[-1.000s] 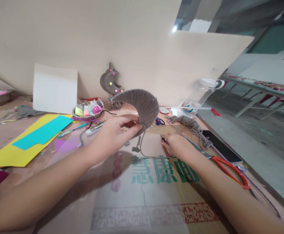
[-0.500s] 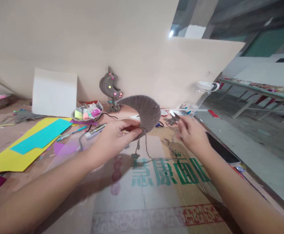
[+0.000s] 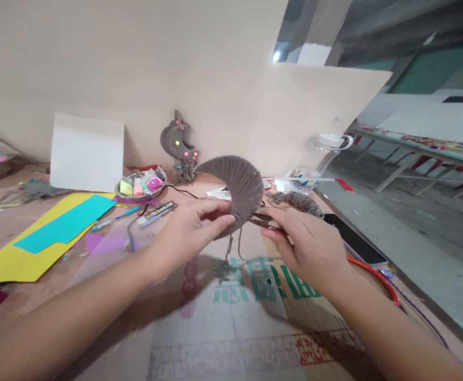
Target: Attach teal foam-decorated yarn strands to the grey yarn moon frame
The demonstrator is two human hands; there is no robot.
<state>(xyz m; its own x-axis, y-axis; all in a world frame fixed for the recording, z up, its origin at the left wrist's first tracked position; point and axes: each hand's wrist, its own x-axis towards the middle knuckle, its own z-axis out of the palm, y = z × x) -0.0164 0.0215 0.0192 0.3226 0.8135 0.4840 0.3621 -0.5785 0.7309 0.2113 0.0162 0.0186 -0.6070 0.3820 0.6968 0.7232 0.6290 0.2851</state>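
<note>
My left hand (image 3: 191, 227) pinches the lower end of a crescent moon wrapped in grey-brown yarn (image 3: 237, 182), held upright above the cardboard sheet (image 3: 231, 317). A loose yarn tail (image 3: 231, 248) hangs from its lower tip. My right hand (image 3: 308, 246) is closed on small metal scissors (image 3: 261, 219), whose blades point left at the crescent's lower edge. A pile of the same yarn (image 3: 294, 201) lies behind the right hand.
A finished moon ornament with coloured dots (image 3: 178, 140) leans on the back wall. A bowl of coloured clay (image 3: 142, 185), yellow and teal paper (image 3: 62, 225), pens (image 3: 155, 211), a phone (image 3: 354, 241), red-handled scissors (image 3: 378, 275), a clear bottle (image 3: 328, 145) and a white card (image 3: 86, 153) surround the work area.
My right hand lifted from the cardboard to the back near the yarn pile, then came back left with small scissors to the crescent's lower edge. The left hand kept holding the crescent.
</note>
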